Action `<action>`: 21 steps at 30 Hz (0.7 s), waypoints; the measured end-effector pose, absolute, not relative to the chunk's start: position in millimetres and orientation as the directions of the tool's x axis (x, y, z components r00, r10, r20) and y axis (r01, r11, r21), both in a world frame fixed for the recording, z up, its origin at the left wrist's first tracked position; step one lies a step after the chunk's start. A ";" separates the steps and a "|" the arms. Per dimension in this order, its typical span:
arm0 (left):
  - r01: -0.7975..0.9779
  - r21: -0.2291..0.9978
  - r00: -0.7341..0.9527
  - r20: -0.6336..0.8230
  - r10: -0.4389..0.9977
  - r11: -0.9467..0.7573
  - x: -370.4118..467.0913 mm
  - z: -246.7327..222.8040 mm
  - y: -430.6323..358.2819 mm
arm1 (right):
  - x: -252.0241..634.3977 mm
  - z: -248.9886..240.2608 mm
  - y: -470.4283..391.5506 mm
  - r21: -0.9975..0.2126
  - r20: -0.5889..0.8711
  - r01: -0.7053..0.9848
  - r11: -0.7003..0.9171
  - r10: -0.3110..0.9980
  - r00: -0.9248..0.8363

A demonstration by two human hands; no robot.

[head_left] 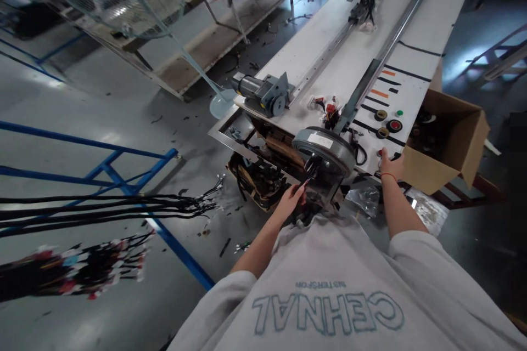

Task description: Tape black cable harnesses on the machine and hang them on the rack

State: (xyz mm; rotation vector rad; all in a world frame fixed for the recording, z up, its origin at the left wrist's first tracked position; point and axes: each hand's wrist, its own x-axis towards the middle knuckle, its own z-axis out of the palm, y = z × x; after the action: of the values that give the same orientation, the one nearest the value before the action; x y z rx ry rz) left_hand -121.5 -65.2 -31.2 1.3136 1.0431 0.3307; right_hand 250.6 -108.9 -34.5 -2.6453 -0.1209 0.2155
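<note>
My left hand [293,198] is closed, in front of the round grey wheel housing [325,148]. Between its fingers is the end of a thin dark wire bundle [312,169], which reaches up to the wheel; its finer detail is too small to make out. At the near right corner of the long white bench [395,74], my right hand [390,165] has a digit stretched onto a small red button [379,153]. I see nothing held in that hand. Behind the wheel, connectors with red and dark wires [330,112] lie on the bench.
An open cardboard box [447,142] stands right of the bench. A motor [263,90] sits at its left corner, with a bin of dark scraps [257,178] below. Black cables [164,209] hang over a blue frame [123,175] at left; a fan [164,16] stands behind.
</note>
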 end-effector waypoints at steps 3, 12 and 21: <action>0.374 0.867 0.576 -0.495 0.650 0.328 -151.5 -38.5 -77.2 | 252.7 -36.1 -109.3 -0.472 -0.144 0.059 -0.880 0.142 0.979; 0.486 0.870 0.496 -0.352 0.793 0.083 -153.8 -21.1 -98.1 | 258.5 -45.0 -110.1 -0.479 -0.130 0.070 -0.875 0.150 0.980; 0.467 0.877 0.433 -0.335 0.837 0.109 -113.8 -4.6 -83.3 | 256.7 -41.5 -109.0 -0.474 -0.141 0.054 -0.879 0.136 0.981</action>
State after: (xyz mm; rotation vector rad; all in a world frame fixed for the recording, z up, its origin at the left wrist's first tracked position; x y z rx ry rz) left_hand -113.8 -83.3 -4.6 1.5301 1.1969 0.4005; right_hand 256.7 -109.0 -41.5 -2.6408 -0.1345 0.2334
